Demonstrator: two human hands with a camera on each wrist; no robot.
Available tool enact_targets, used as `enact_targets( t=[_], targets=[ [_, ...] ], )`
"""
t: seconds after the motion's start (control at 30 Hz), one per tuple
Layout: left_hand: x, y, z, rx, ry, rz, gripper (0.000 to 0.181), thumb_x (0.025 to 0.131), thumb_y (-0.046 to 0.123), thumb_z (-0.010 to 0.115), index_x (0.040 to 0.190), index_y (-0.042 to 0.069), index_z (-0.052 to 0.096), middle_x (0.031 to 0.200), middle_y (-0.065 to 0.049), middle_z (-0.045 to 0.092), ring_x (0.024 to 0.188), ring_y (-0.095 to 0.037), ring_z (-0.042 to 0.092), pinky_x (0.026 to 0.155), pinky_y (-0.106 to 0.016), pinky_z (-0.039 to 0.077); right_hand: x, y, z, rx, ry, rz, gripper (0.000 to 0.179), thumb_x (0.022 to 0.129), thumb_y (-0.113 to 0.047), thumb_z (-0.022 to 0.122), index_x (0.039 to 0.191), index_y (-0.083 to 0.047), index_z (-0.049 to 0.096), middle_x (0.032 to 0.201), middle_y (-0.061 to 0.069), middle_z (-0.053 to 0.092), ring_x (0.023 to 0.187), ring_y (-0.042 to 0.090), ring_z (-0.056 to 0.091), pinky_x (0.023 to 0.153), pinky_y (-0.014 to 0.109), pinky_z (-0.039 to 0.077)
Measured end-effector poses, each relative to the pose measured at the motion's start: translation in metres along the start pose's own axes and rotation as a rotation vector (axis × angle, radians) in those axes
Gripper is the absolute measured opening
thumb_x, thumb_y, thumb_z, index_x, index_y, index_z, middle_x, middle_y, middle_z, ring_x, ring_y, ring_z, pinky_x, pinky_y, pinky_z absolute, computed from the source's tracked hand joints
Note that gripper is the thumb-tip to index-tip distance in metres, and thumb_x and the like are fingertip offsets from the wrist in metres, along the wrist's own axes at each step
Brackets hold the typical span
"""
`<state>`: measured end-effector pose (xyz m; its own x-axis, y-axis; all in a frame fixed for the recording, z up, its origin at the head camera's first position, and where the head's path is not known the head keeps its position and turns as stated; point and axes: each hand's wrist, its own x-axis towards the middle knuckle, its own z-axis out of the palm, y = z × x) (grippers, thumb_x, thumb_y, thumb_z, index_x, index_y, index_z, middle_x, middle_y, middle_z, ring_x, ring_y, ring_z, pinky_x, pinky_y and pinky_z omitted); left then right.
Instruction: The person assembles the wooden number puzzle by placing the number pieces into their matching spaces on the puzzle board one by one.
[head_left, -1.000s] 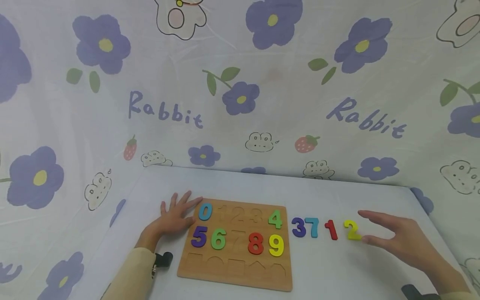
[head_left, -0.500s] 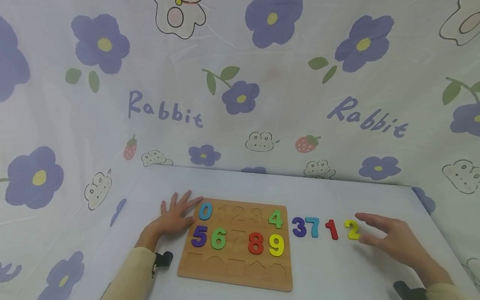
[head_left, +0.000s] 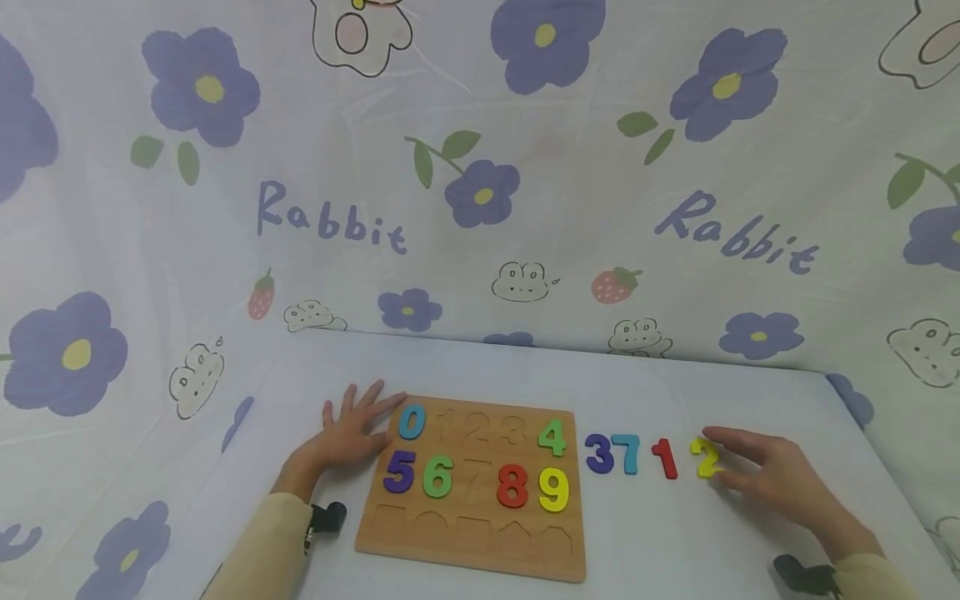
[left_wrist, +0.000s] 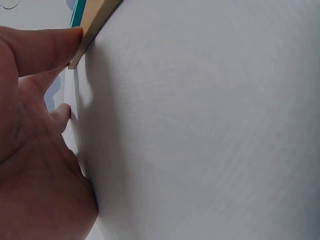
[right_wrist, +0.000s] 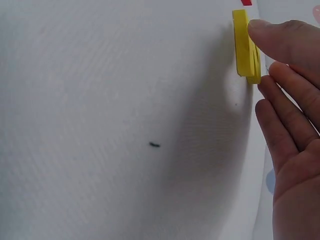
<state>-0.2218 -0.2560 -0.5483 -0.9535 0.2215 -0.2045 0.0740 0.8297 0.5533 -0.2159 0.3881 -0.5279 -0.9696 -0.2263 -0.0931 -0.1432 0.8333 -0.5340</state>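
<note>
My left hand (head_left: 352, 433) lies with spread fingers at the left edge of a wooden number board (head_left: 468, 567). In the left wrist view its thumb (left_wrist: 55, 47) meets the board's side. The board holds a blue 0, green 4, purple 5, green 6, red 8 and yellow 9; recesses for 1, 2, 3 and 7 show bare. My right hand (head_left: 783, 479) is around a yellow number 2 (head_left: 703, 458), index fingertip at its top and thumb at its bottom. In the right wrist view the thumb overlaps the yellow 2 (right_wrist: 242, 45), the other fingers extended beyond it.
Between the board and my right hand lie a purple 3 (head_left: 599, 454), a blue 7 (head_left: 626, 454) and a red 1 (head_left: 664, 458) on the white table (head_left: 652, 542). A flower-and-rabbit patterned cloth (head_left: 570, 225) hangs behind the table.
My right hand has moved left to the yellow 2, its thumb and index finger coming closer around it. The left hand and the board have stayed put.
</note>
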Motion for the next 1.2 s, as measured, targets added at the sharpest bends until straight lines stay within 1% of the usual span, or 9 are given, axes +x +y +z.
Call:
enact_targets(
  t=[0.33, 0.57, 0.7, 0.83, 0.87, 0.97, 1.07, 1.1, 1.2],
  targets=[
    [-0.001, -0.001, 0.001, -0.037, 0.005, 0.016, 0.068, 0.104, 0.027, 0.064, 0.169, 0.029, 0.044, 0.184, -0.020, 0.010, 0.165, -0.058, -0.017, 0.122, -0.083, -0.020, 0.005, 0.005, 0.008, 0.016, 0.001, 0.010, 0.068, 0.089, -0.016, 0.090, 0.151, -0.005, 0.064, 0.152, 0.020, 0.067, 0.146, 0.050, 0.055, 0.114, 0.069, 0.049],
    [-0.001, -0.005, 0.003, -0.047, 0.029, 0.046, 0.067, 0.103, 0.028, 0.065, 0.168, 0.031, 0.046, 0.184, -0.021, 0.012, 0.165, -0.060, -0.015, 0.120, -0.084, -0.021, 0.001, 0.004, 0.008, 0.016, 0.043, 0.009, 0.068, 0.089, -0.015, 0.091, 0.151, -0.006, 0.065, 0.151, 0.020, 0.068, 0.145, 0.050, 0.057, 0.113, 0.067, 0.050],
    [-0.001, -0.005, 0.002, -0.041, 0.028, 0.044, 0.067, 0.104, 0.029, 0.066, 0.168, 0.031, 0.046, 0.184, -0.021, 0.012, 0.164, -0.061, -0.014, 0.120, -0.085, -0.021, -0.004, -0.009, 0.003, 0.013, 0.086, 0.004, 0.070, 0.089, -0.017, 0.091, 0.152, -0.006, 0.064, 0.151, 0.020, 0.068, 0.144, 0.051, 0.057, 0.111, 0.070, 0.050],
    [-0.002, -0.001, -0.001, -0.023, 0.002, 0.014, 0.068, 0.105, 0.028, 0.065, 0.169, 0.028, 0.044, 0.184, -0.020, 0.010, 0.165, -0.060, -0.015, 0.121, -0.084, -0.019, -0.011, -0.035, -0.003, 0.001, 0.165, -0.035, 0.070, 0.088, -0.019, 0.093, 0.151, -0.007, 0.066, 0.147, 0.020, 0.070, 0.139, 0.051, 0.062, 0.108, 0.070, 0.053],
    [-0.001, -0.001, 0.000, -0.018, -0.001, 0.010, 0.068, 0.105, 0.029, 0.065, 0.170, 0.029, 0.043, 0.185, -0.019, 0.010, 0.165, -0.059, -0.015, 0.122, -0.083, -0.019, -0.013, -0.042, -0.004, -0.011, 0.190, -0.050, 0.069, 0.087, -0.019, 0.094, 0.150, -0.008, 0.067, 0.145, 0.019, 0.072, 0.137, 0.049, 0.065, 0.106, 0.067, 0.054],
    [0.000, -0.003, 0.000, -0.009, -0.001, 0.009, 0.067, 0.106, 0.028, 0.064, 0.170, 0.028, 0.043, 0.185, -0.019, 0.009, 0.165, -0.059, -0.014, 0.122, -0.084, -0.019, -0.020, -0.066, -0.008, -0.025, 0.265, -0.098, 0.067, 0.085, -0.020, 0.096, 0.146, -0.011, 0.071, 0.140, 0.015, 0.076, 0.129, 0.044, 0.072, 0.103, 0.031, 0.061],
    [0.000, -0.003, 0.001, -0.007, 0.002, 0.010, 0.068, 0.106, 0.027, 0.064, 0.170, 0.027, 0.043, 0.185, -0.019, 0.010, 0.166, -0.058, -0.014, 0.122, -0.084, -0.019, -0.026, -0.091, -0.010, -0.008, 0.315, -0.138, 0.065, 0.084, -0.021, 0.097, 0.144, -0.013, 0.073, 0.137, 0.013, 0.078, 0.125, 0.041, 0.074, 0.094, 0.001, 0.044],
    [0.000, -0.003, 0.001, -0.006, 0.004, 0.012, 0.067, 0.106, 0.026, 0.064, 0.170, 0.027, 0.043, 0.185, -0.019, 0.010, 0.165, -0.059, -0.014, 0.122, -0.084, -0.018, -0.028, -0.099, -0.010, 0.006, 0.327, -0.150, 0.065, 0.084, -0.022, 0.097, 0.143, -0.013, 0.073, 0.137, 0.013, 0.078, 0.125, 0.042, 0.074, 0.092, -0.004, 0.036],
    [0.001, -0.002, 0.000, -0.004, 0.005, 0.016, 0.067, 0.106, 0.026, 0.064, 0.170, 0.027, 0.043, 0.185, -0.019, 0.011, 0.165, -0.059, -0.013, 0.122, -0.084, -0.018, -0.032, -0.123, -0.011, 0.036, 0.362, -0.183, 0.063, 0.084, -0.021, 0.098, 0.142, -0.012, 0.074, 0.136, 0.014, 0.078, 0.124, 0.042, 0.074, 0.093, -0.006, 0.034]
  ],
)
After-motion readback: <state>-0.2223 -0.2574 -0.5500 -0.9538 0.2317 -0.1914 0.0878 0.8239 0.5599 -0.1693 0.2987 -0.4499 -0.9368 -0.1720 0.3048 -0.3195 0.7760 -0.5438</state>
